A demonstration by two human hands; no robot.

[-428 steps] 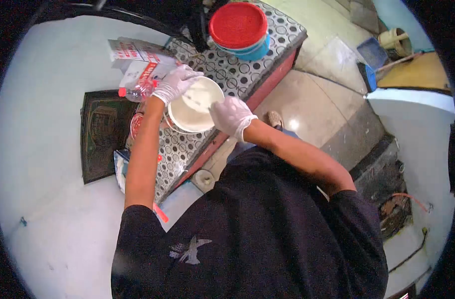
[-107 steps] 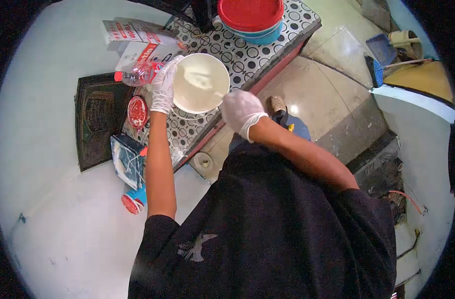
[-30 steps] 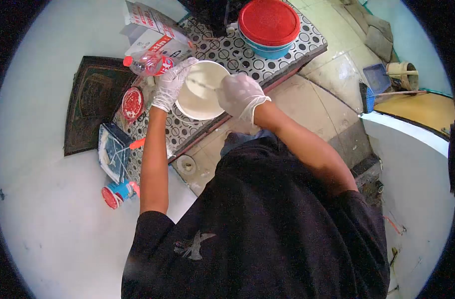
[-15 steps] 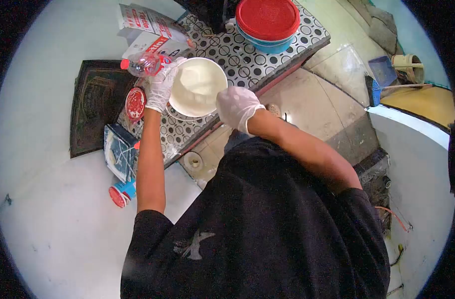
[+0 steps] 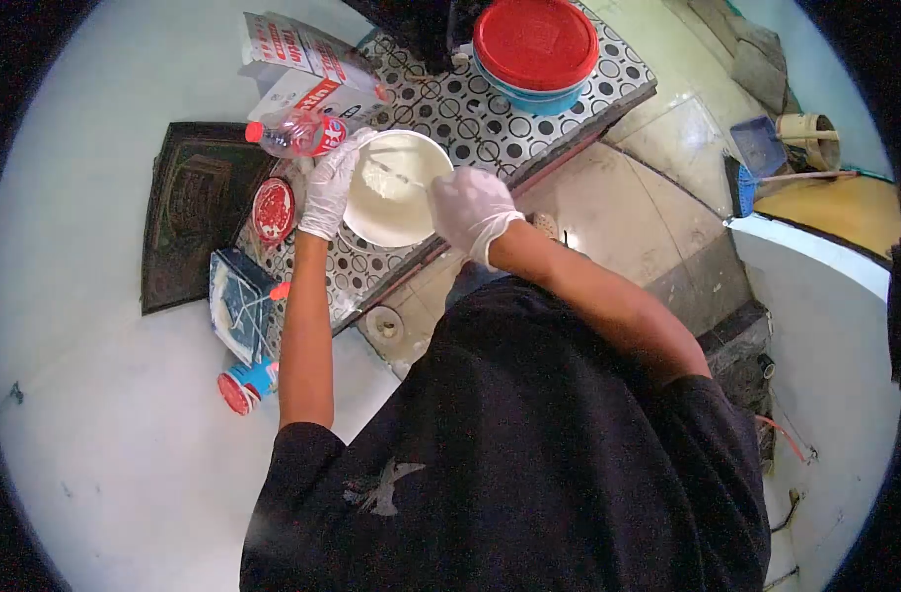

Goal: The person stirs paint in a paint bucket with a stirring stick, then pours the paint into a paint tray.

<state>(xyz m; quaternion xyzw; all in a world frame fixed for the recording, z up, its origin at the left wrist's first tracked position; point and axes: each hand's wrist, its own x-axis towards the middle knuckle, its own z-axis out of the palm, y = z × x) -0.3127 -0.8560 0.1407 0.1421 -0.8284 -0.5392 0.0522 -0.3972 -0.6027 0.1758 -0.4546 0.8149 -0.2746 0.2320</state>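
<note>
A white bucket (image 5: 399,240) holding thick white paint-like liquid (image 5: 389,183) stands on the patterned tile ledge, tilted a little. My left hand (image 5: 330,189), in a thin white glove, grips the bucket's left rim. Over the right rim, my gloved right hand (image 5: 470,209) is closed in a fist around a thin stick-like tool (image 5: 408,181). Its far part reaches into the white liquid, so its full shape is hidden. Beside my left hand lies a clear plastic bottle (image 5: 297,134) with a red cap.
A red-lidded blue bucket (image 5: 536,44) and a printed box (image 5: 322,74) stand at the back. At left are a red lid (image 5: 273,210) smeared white, a dark framed panel (image 5: 196,217), a paint tray (image 5: 235,306) and a blue can (image 5: 248,385). The ledge edge (image 5: 569,143) drops to the floor.
My right hand has stayed by the right rim while the tool and ripples have become visible in the liquid. The whole view has shifted slightly. My left hand still grips the bucket.
</note>
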